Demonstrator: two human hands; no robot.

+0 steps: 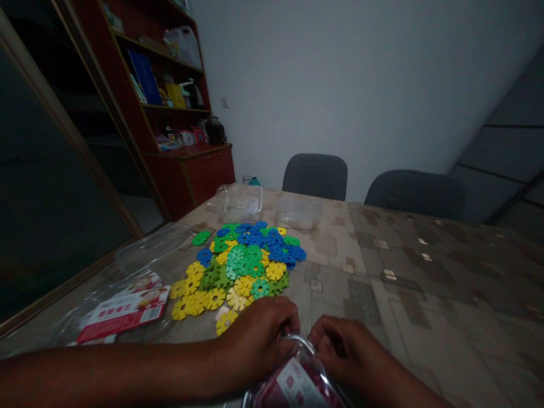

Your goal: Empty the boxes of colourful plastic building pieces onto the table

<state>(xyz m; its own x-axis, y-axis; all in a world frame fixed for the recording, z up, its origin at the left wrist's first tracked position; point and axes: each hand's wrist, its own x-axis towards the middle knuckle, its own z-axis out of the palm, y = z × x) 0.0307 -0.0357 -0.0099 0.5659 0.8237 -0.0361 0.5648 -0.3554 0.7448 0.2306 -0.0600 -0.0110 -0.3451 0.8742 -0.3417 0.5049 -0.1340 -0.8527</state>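
Observation:
A clear plastic container (293, 382) with a printed red and white label is at the bottom edge, close to my body. Its far rim is gripped from both sides. My left hand (272, 328) has its fingers curled on the rim's left side, and my right hand (340, 345) pinches at the right side. Reddish contents or printing show dimly through the plastic; I cannot tell which. Just beyond my left hand lies a spread pile of flower-shaped plastic discs (246, 260) in yellow, green and blue. The container's lower part is cut off by the frame.
Two clear plastic tubs (240, 204) (298, 212) stand behind the pile. Clear packaging (148, 249) and a red-and-white label card (125, 309) lie at left on the patterned table (403, 294). Two grey chairs (314, 175) (414, 192) stand at the far edge, a shelf cabinet (208, 173) beyond.

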